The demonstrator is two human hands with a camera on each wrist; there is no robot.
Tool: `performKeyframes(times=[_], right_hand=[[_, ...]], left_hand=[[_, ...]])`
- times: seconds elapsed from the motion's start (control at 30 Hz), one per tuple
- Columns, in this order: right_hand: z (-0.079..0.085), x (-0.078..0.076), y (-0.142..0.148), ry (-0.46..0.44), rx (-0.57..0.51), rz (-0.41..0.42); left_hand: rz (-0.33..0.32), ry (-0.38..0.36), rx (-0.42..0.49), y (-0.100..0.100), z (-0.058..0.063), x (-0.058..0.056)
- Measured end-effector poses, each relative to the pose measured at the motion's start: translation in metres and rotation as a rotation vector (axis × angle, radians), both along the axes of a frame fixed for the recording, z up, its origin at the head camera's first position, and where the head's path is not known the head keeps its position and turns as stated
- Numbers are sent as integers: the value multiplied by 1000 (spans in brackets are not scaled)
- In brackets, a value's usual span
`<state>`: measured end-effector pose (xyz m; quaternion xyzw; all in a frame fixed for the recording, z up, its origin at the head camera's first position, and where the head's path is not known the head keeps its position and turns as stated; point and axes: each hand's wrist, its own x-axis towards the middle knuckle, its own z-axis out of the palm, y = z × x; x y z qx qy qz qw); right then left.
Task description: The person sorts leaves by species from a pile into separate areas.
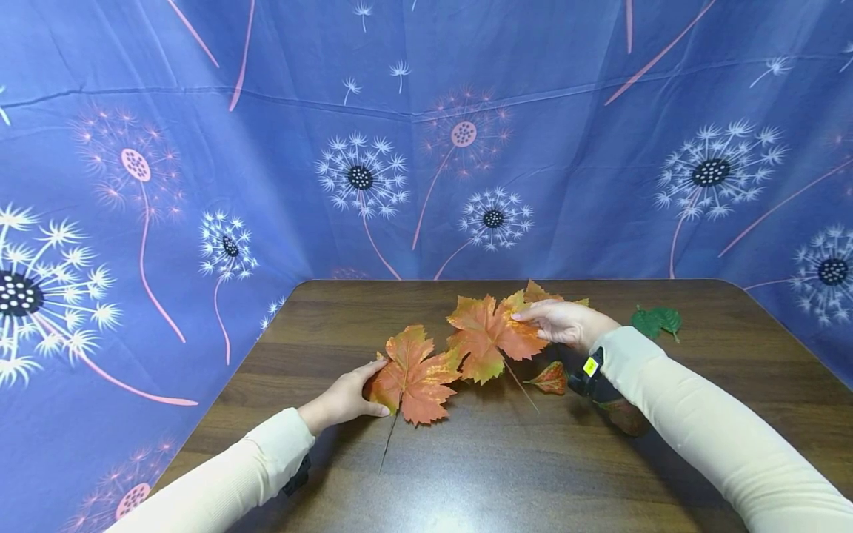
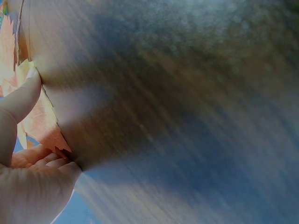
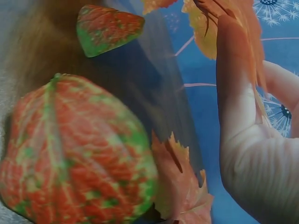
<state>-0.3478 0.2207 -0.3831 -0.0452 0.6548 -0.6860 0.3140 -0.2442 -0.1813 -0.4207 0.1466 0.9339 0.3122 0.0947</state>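
An orange maple leaf (image 1: pixel 416 381) with a thin dark stem lies left of centre on the table. My left hand (image 1: pixel 346 396) holds its left edge; in the left wrist view the thumb lies over this leaf (image 2: pixel 43 119) and the other fingers are behind it. Beside it, overlapping slightly, is a second orange maple leaf (image 1: pixel 483 337). My right hand (image 1: pixel 566 322) pinches this one near its upper right edge between thumb and fingers. Another orange leaf (image 1: pixel 538 292) shows partly behind the right hand, mostly hidden.
Below the right wrist lies a small red-green leaf (image 1: pixel 552 379). A larger red-green leaf (image 1: pixel 625 416) is partly covered by the right sleeve. Green leaves (image 1: pixel 656 321) rest at the back right of the brown wooden table (image 1: pixel 506 474). A blue dandelion-print cloth (image 1: pixel 413 59) hangs behind.
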Motion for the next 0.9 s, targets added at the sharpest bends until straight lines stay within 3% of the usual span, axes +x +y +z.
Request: performKeyframes(times=[0.2, 0.4, 0.7, 0.9], right_hand=[[10, -1, 2, -72, -75, -56], [17, -2, 3, -65, -113, -87], [26, -7, 7, -104, -204, -52], [28, -12, 14, -104, -165, -142]], left_hand=[[2, -5, -5, 0, 0, 0], [-1, -7, 0, 0, 1, 0], [-5, 6, 2, -1, -1, -1], [-11, 12, -13, 0, 1, -1]])
